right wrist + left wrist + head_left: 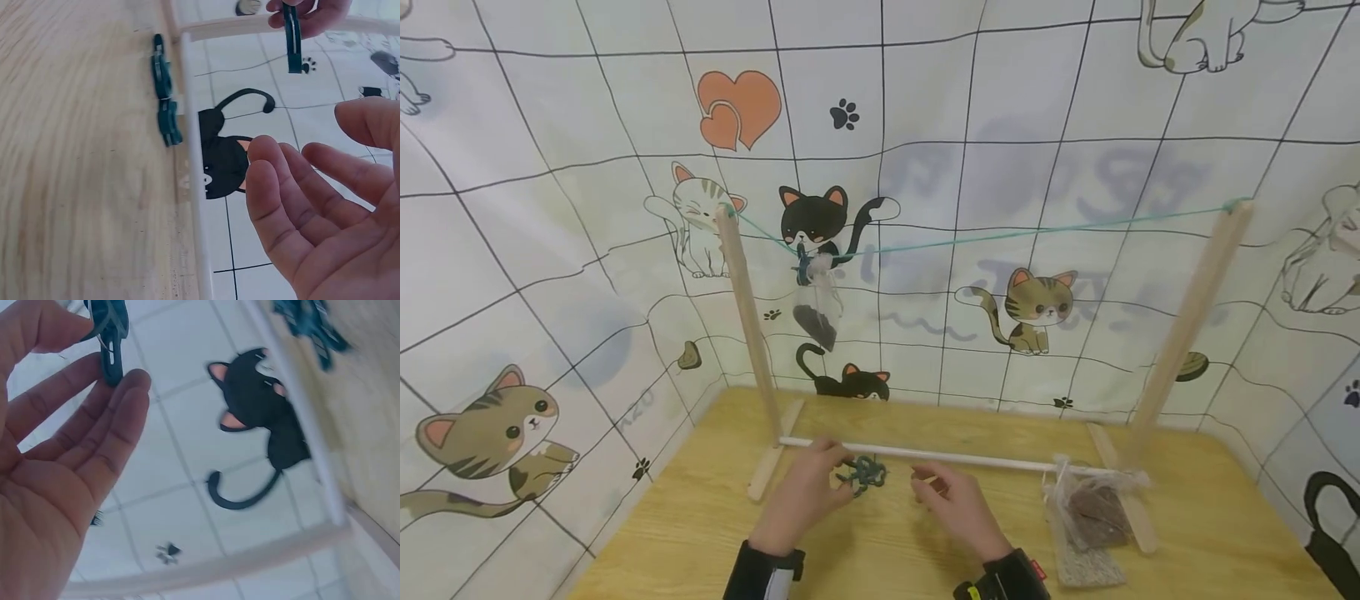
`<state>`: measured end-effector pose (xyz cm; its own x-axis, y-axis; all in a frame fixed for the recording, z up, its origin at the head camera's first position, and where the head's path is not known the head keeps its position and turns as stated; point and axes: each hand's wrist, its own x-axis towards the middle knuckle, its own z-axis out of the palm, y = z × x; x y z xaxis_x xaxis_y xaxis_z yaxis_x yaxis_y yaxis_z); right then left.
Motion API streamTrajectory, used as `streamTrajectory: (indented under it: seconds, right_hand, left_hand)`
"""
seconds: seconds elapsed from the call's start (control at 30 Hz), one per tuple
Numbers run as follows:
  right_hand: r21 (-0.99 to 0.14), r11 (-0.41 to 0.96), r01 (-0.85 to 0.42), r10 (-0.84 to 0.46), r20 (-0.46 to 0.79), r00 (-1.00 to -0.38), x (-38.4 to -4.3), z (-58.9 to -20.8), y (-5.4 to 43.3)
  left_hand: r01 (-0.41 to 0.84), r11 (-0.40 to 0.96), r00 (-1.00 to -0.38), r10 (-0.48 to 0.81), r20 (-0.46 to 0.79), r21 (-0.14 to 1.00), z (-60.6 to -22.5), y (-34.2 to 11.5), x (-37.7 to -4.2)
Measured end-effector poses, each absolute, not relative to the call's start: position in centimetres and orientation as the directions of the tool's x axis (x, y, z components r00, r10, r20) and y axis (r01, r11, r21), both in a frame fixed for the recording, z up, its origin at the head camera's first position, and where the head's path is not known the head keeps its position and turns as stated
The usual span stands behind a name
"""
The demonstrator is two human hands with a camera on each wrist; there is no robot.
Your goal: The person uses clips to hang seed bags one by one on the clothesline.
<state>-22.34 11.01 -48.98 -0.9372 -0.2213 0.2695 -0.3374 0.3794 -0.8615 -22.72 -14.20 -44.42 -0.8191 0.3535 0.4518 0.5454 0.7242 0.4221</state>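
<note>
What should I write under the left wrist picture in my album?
A left hand holds a teal clothespin, with a printed black cat on the backdrop.

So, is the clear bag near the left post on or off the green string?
On: the clear bag hangs from the green string, with dark clips at its gathered top.

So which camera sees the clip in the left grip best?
The left wrist view: the held clip looks biggest there, though one end is cut off. The right wrist view shows it smaller, partly hidden by the left grip. In the head view it's tiny and hard to tell from the other clips.
</note>
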Motion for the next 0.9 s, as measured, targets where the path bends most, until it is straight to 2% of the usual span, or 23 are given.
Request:
streamTrajectory:
  seconds: [0.2, 0.5, 0.77, 0.9]
  right_hand:
    - [-0.920, 0.261, -0.292, -0.227, 0.236, -0.945, -22.4, -48.3, 11.3]
    - [-0.947, 0.155, -0.280, -0.344, 0.214, -0.914, -22.2, -48.0, 11.7]
    - [-0.987, 0.083, -0.135, -0.269, 0.108, -0.957, -22.2, -48.0, 11.3]
    - [-0.994, 0.036, -0.103, -0.257, 0.091, -0.962, -22.2, -47.8, 11.3]
  left_hand:
    - [0.630, 0.646, -0.769, 0.443, 0.461, 0.430, -43.2, -11.9, -21.9]
    - [0.657, 0.637, -0.749, 0.495, 0.440, 0.403, -43.3, -10.0, -22.1]
    - [0.667, 0.620, -0.742, 0.503, 0.444, 0.413, -43.6, -10.0, -22.2]
    - [0.664, 0.633, -0.741, 0.488, 0.462, 0.397, -43.6, -10.2, -22.2]
